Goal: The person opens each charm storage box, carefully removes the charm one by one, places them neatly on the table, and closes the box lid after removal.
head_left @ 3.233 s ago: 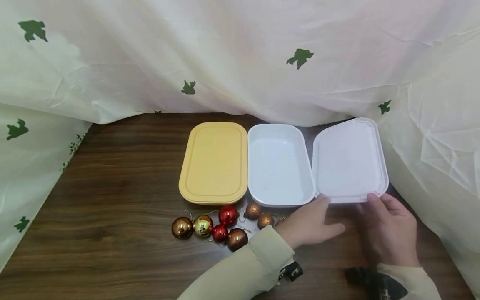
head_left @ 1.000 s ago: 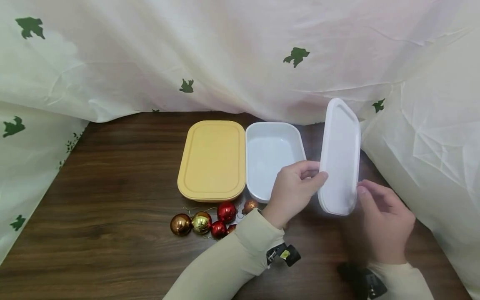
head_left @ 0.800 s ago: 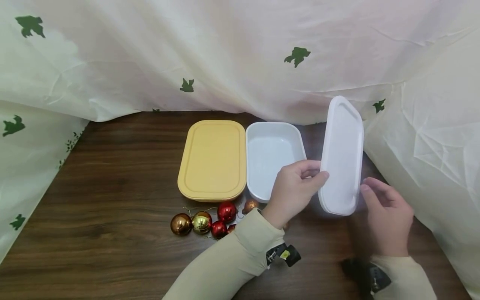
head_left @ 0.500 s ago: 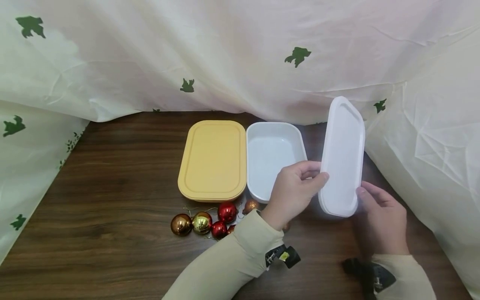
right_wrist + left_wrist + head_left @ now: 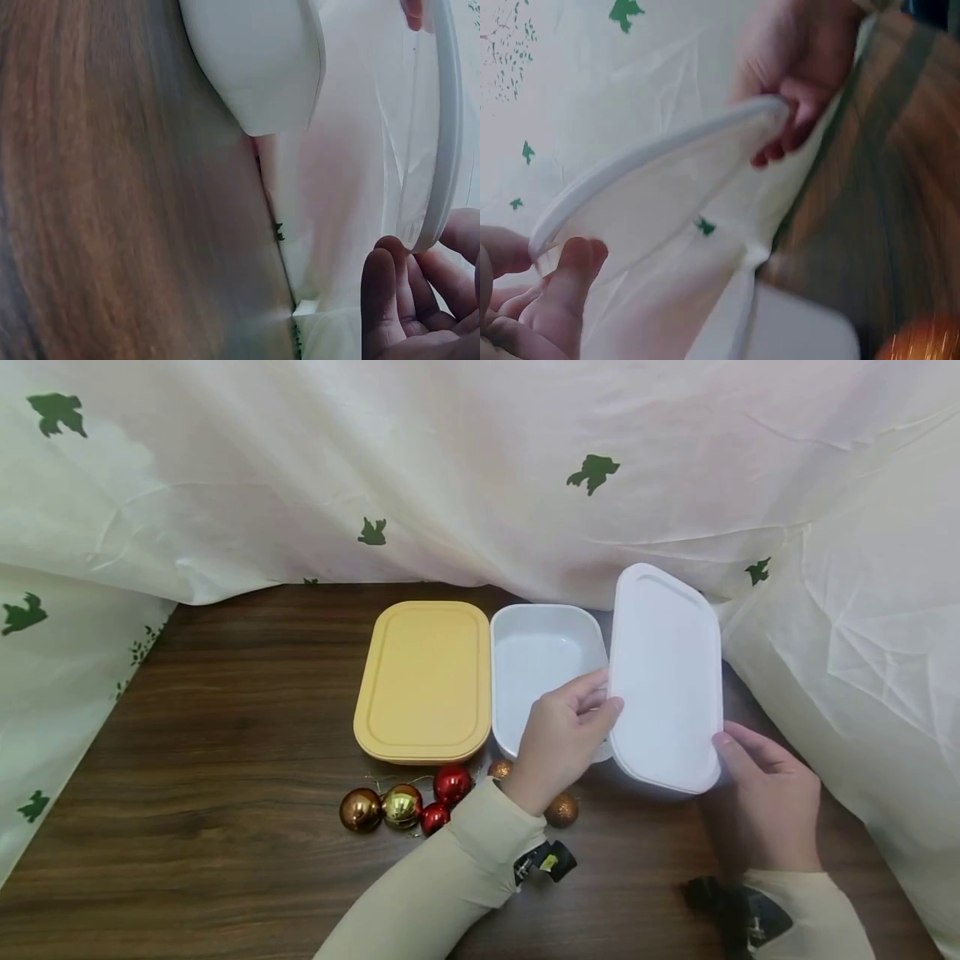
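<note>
A white lid (image 5: pixel 666 681) with rounded corners is raised and tilted at the right, its grooved face toward the head camera. My left hand (image 5: pixel 558 735) pinches its left edge, thumb on the near face. On the opposite edge, my right hand (image 5: pixel 776 802) grips low down between thumb and fingers. Both holds also show in the left wrist view, where the lid (image 5: pixel 660 157) is seen almost edge-on. Just left of the lid stands an uncovered white container (image 5: pixel 546 647), partly hidden behind my left hand and the lid.
A box with a yellow lid (image 5: pixel 423 681) stands against the white container's left side. In front lie shiny baubles: a brown one (image 5: pixel 361 811), a gold one (image 5: pixel 402 806), red ones (image 5: pixel 452 784) and a glittery copper one (image 5: pixel 562 810). A white curtain (image 5: pixel 480 468) hangs behind.
The lid earlier showed its underside at the far right, then was turned up on edge. Now its grooved face has swung toward the head camera, and my left hand has moved left with its edge.
</note>
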The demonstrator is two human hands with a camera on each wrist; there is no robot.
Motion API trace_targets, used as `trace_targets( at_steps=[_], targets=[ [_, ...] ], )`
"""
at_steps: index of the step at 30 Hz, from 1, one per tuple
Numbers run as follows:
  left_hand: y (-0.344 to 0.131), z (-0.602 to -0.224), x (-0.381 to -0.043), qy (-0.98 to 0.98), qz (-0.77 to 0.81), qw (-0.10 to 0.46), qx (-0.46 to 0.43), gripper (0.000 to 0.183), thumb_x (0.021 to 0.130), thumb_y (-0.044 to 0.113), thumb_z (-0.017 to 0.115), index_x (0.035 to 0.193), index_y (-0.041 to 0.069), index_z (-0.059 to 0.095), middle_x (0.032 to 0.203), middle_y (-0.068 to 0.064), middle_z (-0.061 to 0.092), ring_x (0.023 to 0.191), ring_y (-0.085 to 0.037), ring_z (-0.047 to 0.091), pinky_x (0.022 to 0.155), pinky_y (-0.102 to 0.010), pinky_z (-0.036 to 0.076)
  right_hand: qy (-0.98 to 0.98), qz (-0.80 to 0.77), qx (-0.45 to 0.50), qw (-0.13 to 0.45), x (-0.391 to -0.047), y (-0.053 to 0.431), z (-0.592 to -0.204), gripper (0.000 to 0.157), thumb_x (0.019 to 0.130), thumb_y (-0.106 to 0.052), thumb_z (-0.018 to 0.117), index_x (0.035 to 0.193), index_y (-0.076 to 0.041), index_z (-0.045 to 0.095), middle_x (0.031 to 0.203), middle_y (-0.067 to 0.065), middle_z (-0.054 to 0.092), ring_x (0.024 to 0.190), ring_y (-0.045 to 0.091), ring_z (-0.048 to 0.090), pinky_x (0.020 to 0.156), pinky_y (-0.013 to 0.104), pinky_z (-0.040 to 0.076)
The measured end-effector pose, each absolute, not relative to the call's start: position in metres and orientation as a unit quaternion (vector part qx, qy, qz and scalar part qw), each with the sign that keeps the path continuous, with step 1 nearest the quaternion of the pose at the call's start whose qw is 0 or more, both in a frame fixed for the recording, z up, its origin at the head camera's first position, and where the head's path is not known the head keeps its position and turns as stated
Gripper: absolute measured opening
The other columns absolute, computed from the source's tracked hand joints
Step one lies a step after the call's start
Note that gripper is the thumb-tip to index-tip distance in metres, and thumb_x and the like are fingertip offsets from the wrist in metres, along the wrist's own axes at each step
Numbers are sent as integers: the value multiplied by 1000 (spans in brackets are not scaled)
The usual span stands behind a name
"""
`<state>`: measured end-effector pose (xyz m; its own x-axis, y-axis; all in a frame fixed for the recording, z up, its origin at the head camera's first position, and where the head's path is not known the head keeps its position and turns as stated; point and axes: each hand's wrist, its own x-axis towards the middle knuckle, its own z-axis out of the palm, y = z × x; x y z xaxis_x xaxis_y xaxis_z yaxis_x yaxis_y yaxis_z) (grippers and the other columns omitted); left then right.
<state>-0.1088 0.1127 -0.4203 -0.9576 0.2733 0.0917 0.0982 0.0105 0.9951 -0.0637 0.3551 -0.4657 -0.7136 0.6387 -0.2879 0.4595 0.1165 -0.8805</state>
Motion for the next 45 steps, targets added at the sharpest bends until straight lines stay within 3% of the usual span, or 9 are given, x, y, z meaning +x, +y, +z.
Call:
trace_targets(
  at_steps=[8,15,20,24,31,36,41,45],
  targets=[
    [92,-426,-118,792,592,50,141,40,100,23,63,139,14,62,115,-2,74,97,-5,69,84,-19,55,-739,554,-368,111,-66,342,-459,39,88,-37,78,124,-23,74,115,-10,70,121,11,49,97,26,34],
    [73,-427,-125,840,521,20,148,39,101,26,61,138,12,63,119,-3,72,104,-9,68,89,-24,55,-785,510,-340,93,-72,329,-453,42,91,-47,71,129,-28,70,133,-6,65,130,10,47,110,38,32],
    [61,-430,-128,863,486,9,138,41,102,29,58,138,11,62,126,-6,69,114,-16,66,96,-33,54,-799,502,-310,118,-80,317,-453,40,90,-44,74,125,-25,74,124,-4,70,121,10,52,100,29,39],
    [54,-433,-130,889,430,-31,152,40,102,28,57,135,8,64,127,-8,68,119,-20,63,99,-37,52,-807,498,-290,127,-84,311,-454,38,90,-41,75,123,-23,74,120,-4,72,116,9,55,94,25,40],
    [42,-436,-135,930,291,-122,189,32,99,28,62,120,8,74,121,-9,71,109,-28,67,90,-45,54,-811,507,-248,150,-90,299,-458,34,89,-35,77,119,-19,76,113,-4,74,109,8,60,89,21,43],
    [34,-437,-136,943,246,-123,187,27,98,28,63,111,9,78,126,-13,68,115,-32,63,93,-49,52,-820,507,-216,158,-95,291,-463,33,89,-33,77,116,-14,77,108,-3,76,104,8,62,83,17,44],
    [26,-441,-138,944,234,-132,190,26,97,25,65,106,4,78,126,-17,67,117,-33,62,99,-48,49,-836,491,-200,144,-100,284,-466,36,90,-37,75,118,-14,77,113,1,74,107,9,61,85,19,44],
    [20,-444,-139,944,241,-119,190,24,97,22,65,85,4,75,128,-18,66,121,-32,60,105,-45,46,-852,473,-178,135,-104,280,-468,39,91,-39,73,119,-13,76,117,4,72,111,12,60,90,23,46]
  ],
)
